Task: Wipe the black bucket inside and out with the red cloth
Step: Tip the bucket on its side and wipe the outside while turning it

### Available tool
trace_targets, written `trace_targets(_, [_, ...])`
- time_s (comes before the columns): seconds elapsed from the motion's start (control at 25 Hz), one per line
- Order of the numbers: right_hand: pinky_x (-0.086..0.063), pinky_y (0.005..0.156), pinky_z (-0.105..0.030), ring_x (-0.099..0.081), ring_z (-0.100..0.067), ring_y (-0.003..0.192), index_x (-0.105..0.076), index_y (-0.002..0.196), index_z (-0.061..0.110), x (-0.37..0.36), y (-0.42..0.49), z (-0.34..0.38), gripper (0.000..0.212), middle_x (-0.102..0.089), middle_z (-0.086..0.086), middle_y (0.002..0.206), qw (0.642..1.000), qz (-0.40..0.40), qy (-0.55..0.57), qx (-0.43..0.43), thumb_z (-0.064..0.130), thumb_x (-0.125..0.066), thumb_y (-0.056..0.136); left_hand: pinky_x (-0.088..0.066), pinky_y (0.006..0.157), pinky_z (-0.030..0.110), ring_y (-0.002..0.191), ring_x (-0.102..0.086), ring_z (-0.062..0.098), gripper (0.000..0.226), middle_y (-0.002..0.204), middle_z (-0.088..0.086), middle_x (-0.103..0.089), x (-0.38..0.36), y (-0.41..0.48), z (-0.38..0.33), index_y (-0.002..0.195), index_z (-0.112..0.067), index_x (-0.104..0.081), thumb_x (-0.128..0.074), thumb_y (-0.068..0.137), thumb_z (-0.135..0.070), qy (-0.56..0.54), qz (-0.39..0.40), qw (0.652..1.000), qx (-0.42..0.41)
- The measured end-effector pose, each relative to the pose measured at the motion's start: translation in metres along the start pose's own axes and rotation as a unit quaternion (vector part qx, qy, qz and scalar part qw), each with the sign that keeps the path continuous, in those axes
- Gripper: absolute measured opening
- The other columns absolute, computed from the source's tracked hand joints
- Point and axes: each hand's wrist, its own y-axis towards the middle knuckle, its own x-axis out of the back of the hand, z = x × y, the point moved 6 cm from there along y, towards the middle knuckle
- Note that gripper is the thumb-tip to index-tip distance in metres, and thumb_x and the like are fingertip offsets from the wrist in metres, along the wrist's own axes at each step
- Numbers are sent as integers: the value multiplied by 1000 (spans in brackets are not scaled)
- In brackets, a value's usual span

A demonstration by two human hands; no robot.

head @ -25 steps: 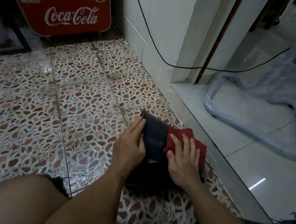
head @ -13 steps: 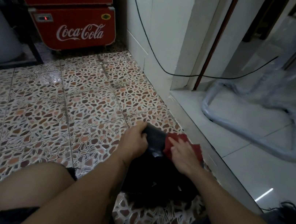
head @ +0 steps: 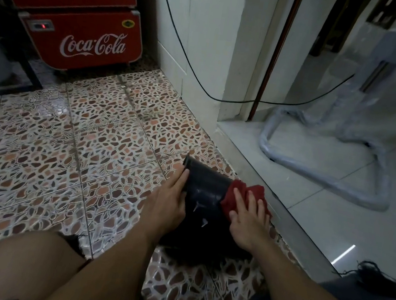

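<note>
The black bucket [head: 204, 193] lies on its side on the patterned tile floor between my legs, its far end pointing away from me. My left hand [head: 169, 203] rests flat against the bucket's left side and steadies it. My right hand [head: 249, 220] presses the red cloth [head: 236, 196] onto the bucket's upper right outer wall, fingers spread over the cloth. The bucket's near end is hidden between my forearms, and its inside does not show.
A red Coca-Cola fridge [head: 81, 29] stands at the back left. A white wall corner [head: 207, 48] with a black cable [head: 225, 100] rises behind the bucket. A metal threshold strip [head: 291, 220] runs just right of the bucket, and a plastic-wrapped chair frame [head: 330, 169] stands beyond it.
The view has tilted up. My right hand has slid with the red cloth along the bucket's outer wall. My left hand went from gripping the bucket's far end to lying flat on its side.
</note>
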Motion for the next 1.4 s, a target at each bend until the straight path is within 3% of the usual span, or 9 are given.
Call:
trace_targets(0.16, [4, 122, -53, 14, -32, 152, -2, 158, 45, 4, 4, 10, 64, 8, 2, 169, 999, -17, 41, -26, 33, -33, 103, -45, 102, 43, 127, -52, 22, 59, 163, -11, -21, -1, 8, -4, 156, -27, -23, -37, 99, -17, -46, -22, 999, 8])
trace_targets(0.32, [4, 123, -51, 13, -28, 153, -13, 156, 50, -6, -1, 76, 64, 1, 6, 169, 985, -30, 65, 154, 33, -36, 98, -37, 110, 41, 137, -43, 22, 55, 157, -3, -38, 4, 28, -4, 151, -22, -37, -40, 97, -14, -70, -52, 995, 57])
trace_targets(0.4, [7, 123, -49, 14, -22, 153, -9, 155, 52, -10, 2, 82, 64, 4, 9, 169, 981, -28, 62, 180, 38, -31, 96, -36, 110, 38, 137, -44, 22, 53, 155, -3, -42, 6, 35, 1, 148, -23, -42, -41, 97, -15, -74, -65, 993, 71])
trace_targets(0.52, [9, 122, -51, 14, -23, 153, 2, 155, 51, -9, 13, 43, 60, 8, 6, 169, 992, -54, 14, 112, 44, -22, 100, -30, 110, 29, 136, -45, 19, 49, 152, -4, -46, 5, 36, 11, 147, -26, -44, -43, 99, -20, -108, -77, 989, 63])
trace_targets(0.72, [9, 121, -55, 12, -30, 153, 3, 156, 48, 0, 35, 17, 59, 10, 3, 169, 1000, 1, 9, -26, 42, -18, 100, -30, 106, 21, 131, -50, 14, 44, 146, -5, -53, -4, 29, 12, 145, -27, -48, -43, 101, -27, -146, -140, 977, 60])
trace_targets(0.88, [17, 117, -50, 18, -29, 152, 2, 156, 48, -11, 16, 96, 66, 13, 5, 169, 986, -56, 20, 153, 36, -28, 98, -41, 104, 27, 121, -58, 16, 41, 137, -3, -62, -5, 45, 24, 138, -30, -56, -45, 99, -27, -234, -129, 956, 125])
trace_targets(1.04, [17, 119, -48, 28, -21, 149, 8, 156, 48, -25, -8, 78, 69, 20, 6, 167, 967, -84, -37, 237, 39, -28, 97, -43, 104, 28, 119, -59, 14, 40, 134, -2, -64, -5, 57, 25, 137, -31, -58, -46, 99, -27, -265, -103, 949, 140])
trace_targets(1.2, [13, 121, -52, 25, -22, 150, 10, 154, 52, -17, 2, 26, 67, 16, 5, 168, 989, -77, -16, 126, 45, -24, 97, -43, 107, 36, 121, -58, 22, 41, 135, 3, -63, -3, 65, 21, 139, -29, -55, -45, 99, -27, -238, -95, 959, 120])
trace_targets(1.4, [12, 119, -57, 16, -32, 152, 0, 157, 45, -3, 39, 34, 62, 9, 1, 169, 998, -4, 48, -51, 42, -19, 98, -40, 106, 28, 122, -57, 21, 41, 134, 3, -63, -6, 52, 18, 139, -27, -55, -45, 99, -26, -223, -129, 958, 126])
